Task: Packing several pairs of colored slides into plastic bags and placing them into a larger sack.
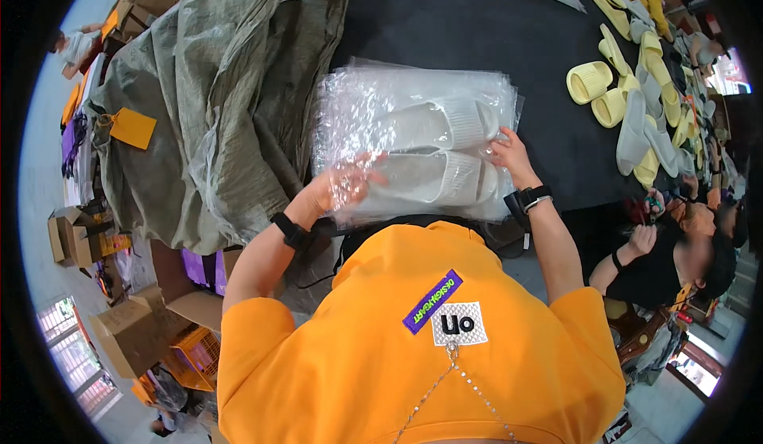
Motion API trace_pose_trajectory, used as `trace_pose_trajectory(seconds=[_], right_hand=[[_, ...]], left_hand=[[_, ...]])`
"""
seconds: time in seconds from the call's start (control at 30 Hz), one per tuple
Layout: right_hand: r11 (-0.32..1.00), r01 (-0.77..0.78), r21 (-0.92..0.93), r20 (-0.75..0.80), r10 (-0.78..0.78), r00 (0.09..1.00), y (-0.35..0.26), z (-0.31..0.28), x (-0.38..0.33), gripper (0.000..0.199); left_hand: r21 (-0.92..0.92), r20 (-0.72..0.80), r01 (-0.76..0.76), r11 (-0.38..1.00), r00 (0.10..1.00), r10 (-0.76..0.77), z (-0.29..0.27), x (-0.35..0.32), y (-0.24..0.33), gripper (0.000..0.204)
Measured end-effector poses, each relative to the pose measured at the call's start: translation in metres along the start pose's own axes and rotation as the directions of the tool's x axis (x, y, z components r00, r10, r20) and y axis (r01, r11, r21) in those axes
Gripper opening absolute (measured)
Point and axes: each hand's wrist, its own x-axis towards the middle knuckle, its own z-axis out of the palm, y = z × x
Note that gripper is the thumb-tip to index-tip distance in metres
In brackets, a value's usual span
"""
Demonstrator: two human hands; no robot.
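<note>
A pair of white slippers (465,122) with ribbed straps lies side by side, toes to the right, in front of me. Clear film of a plastic bag (397,138) covers at least their heel end. Beneath is a stack of clear bags (413,81). My left hand (350,183) is at the heel end with its fingers apart, partly blurred behind shiny film. At the toe end, my right hand (513,158) has its thumb and fingers closed on the edge of the bag beside the slippers. Exactly how much of the slippers is inside the bag I cannot tell.
A grey-green woven sack (214,102) with an orange tag (133,128) fills the left of the dark table (429,23). Loose yellow slippers (589,82) and grey slippers (633,134) pile up at right. A co-worker's hand (642,240) is beyond my right arm. Cardboard boxes (131,333) stand lower left.
</note>
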Motion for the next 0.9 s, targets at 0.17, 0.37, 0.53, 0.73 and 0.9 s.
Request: trace_pose_trajectory(seconds=[0.17, 0.37, 0.53, 0.73, 0.9], right_hand=[[0.995, 0.102, 0.006, 0.166, -0.101, 0.981, -0.002, -0.002, 0.006, 0.062], [0.989, -0.05, -0.136, 0.041, 0.056, 0.998, -0.002, -0.005, -0.012, 0.054], [0.983, -0.075, -0.166, -0.052, 0.067, 0.996, 0.028, -0.011, -0.021, 0.031], [0.981, -0.01, -0.193, -0.164, -0.023, 0.986, 0.024, -0.008, -0.023, 0.018], [0.988, 0.02, -0.155, -0.105, -0.036, 0.994, 0.02, -0.008, -0.008, 0.019]], left_hand=[[0.986, 0.093, -0.116, 0.12, 0.98, 0.177, 0.051, 0.051, 0.008, 0.05], [0.621, 0.477, -0.043, -0.783, 0.813, 0.334, 0.023, 0.116, -0.008, 0.054], [0.58, 0.515, 0.008, -0.815, 0.771, 0.374, 0.03, 0.137, -0.027, 0.043], [0.592, 0.53, 0.008, -0.806, 0.749, 0.397, 0.026, 0.125, -0.024, 0.037], [0.646, 0.471, -0.016, -0.763, 0.795, 0.382, 0.014, 0.116, -0.016, 0.042]])
